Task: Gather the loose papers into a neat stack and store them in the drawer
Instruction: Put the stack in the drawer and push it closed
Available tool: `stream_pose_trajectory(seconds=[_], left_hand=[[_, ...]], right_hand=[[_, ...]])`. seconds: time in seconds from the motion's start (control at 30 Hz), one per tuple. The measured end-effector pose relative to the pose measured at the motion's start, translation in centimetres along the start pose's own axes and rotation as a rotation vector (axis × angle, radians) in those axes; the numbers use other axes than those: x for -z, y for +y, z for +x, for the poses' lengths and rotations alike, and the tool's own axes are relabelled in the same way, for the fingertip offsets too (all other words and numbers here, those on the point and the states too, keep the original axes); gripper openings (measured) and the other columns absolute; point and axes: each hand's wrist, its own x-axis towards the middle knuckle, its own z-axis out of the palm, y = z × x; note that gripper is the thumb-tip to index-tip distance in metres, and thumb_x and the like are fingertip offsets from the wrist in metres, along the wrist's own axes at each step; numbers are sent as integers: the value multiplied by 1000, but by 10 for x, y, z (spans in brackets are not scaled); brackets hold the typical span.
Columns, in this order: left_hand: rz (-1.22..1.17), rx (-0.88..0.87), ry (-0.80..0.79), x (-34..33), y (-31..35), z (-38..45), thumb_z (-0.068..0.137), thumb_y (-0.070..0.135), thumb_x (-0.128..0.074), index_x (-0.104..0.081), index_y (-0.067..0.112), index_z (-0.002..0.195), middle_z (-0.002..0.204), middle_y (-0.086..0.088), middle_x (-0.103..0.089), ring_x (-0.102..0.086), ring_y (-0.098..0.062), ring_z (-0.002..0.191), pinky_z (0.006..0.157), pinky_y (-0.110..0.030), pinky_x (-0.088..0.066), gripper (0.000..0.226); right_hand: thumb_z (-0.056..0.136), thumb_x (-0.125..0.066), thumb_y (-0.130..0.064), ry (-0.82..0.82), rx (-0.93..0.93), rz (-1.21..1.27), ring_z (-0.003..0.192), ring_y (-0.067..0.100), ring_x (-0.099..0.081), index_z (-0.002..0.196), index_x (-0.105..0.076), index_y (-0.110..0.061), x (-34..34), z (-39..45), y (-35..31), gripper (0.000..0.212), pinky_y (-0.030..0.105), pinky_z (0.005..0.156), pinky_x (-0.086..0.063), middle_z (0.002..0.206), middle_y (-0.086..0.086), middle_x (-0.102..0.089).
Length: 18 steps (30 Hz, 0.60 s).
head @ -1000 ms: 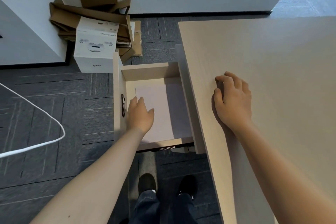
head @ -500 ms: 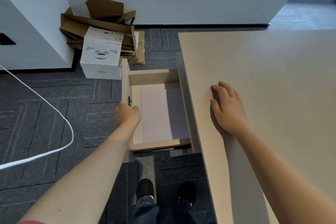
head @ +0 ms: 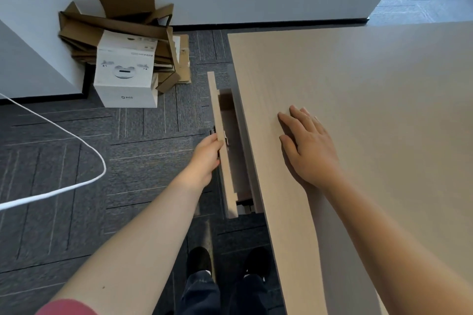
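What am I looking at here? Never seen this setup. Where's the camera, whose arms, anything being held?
There is no machine: a person wears one wide-angle camera on the head, looking forward and down, so the two bare arms are their own, and their shoes show at the bottom. The left hand presses against the front of a desk drawer, which is nearly shut; a narrow gap remains, and no papers can be seen through it. The right hand lies flat on the desk top, holding nothing. On the carpet to the left stand a white box and flattened cardboard, and a white cable loops past.
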Motion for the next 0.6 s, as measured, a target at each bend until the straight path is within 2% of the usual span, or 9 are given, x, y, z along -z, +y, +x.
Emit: stream_pose_trajectory(seconds=[0.03,0.1,0.17,0.23,0.27,0.33,0.37,0.5,0.6], left_hand=[[-4,3,-14,-6,-1,0,94,12,-40,-41,12,137,125,-4,-54,-52,-12,101,104,-31,-34,43],[-4,22,-46,-18,-3,1,94,15,-42,-40,10,138,139,-5,-49,-47,-17,122,113,-36,-32,45],[-7,60,-69,-27,-5,5,93,15,-42,-49,9,130,134,-8,-54,-49,-22,124,108,-38,-38,38],[-35,87,-65,-34,-4,8,93,13,-41,-62,14,99,100,-5,-63,-58,-17,92,79,-29,-49,22],[-55,99,-57,-36,-3,10,93,12,-40,-60,17,85,86,-2,-59,-53,-13,77,64,-23,-47,22],[-75,117,-47,-38,1,11,92,12,-39,-54,19,75,75,1,-53,-45,-9,64,44,-16,-41,24],[-93,130,-54,-37,2,11,93,13,-38,-54,19,74,73,2,-52,-43,-8,61,40,-14,-39,24],[-117,155,-95,-35,5,13,94,15,-37,-53,18,76,71,3,-50,-39,-8,58,47,-17,-31,25],[-118,167,-130,-33,6,12,93,15,-37,-54,17,73,73,2,-51,-43,-9,61,52,-21,-35,27]], right_hand=[[96,-28,-31,3,0,-2,146,17,-3,145,-20,-25,-1,0,0,49,30,117,0,158,0,-13],[96,-26,-31,5,-1,-7,146,17,-2,145,-19,-25,-1,0,2,49,30,117,1,158,0,-11],[96,-25,-32,7,5,-17,146,18,-2,145,-18,-26,-1,1,2,50,31,117,2,158,0,-11],[96,-26,-31,19,13,-17,146,18,-2,145,-18,-25,-3,0,2,50,31,117,2,158,0,-11],[96,-26,-31,32,20,-13,146,18,-3,145,-19,-25,-4,0,3,49,31,117,2,158,1,-12],[96,-27,-29,58,28,-7,146,19,-4,144,-21,-24,-6,1,3,49,31,117,1,158,1,-14],[96,-27,-28,59,23,-15,146,19,-5,144,-22,-24,-8,0,3,49,31,117,1,157,1,-15],[93,-24,-28,96,34,-12,146,21,-8,143,-25,-23,-10,1,1,50,32,117,-1,156,3,-19],[93,-22,-29,89,34,-38,146,21,-6,143,-24,-23,-10,0,2,51,32,117,0,157,3,-17]])
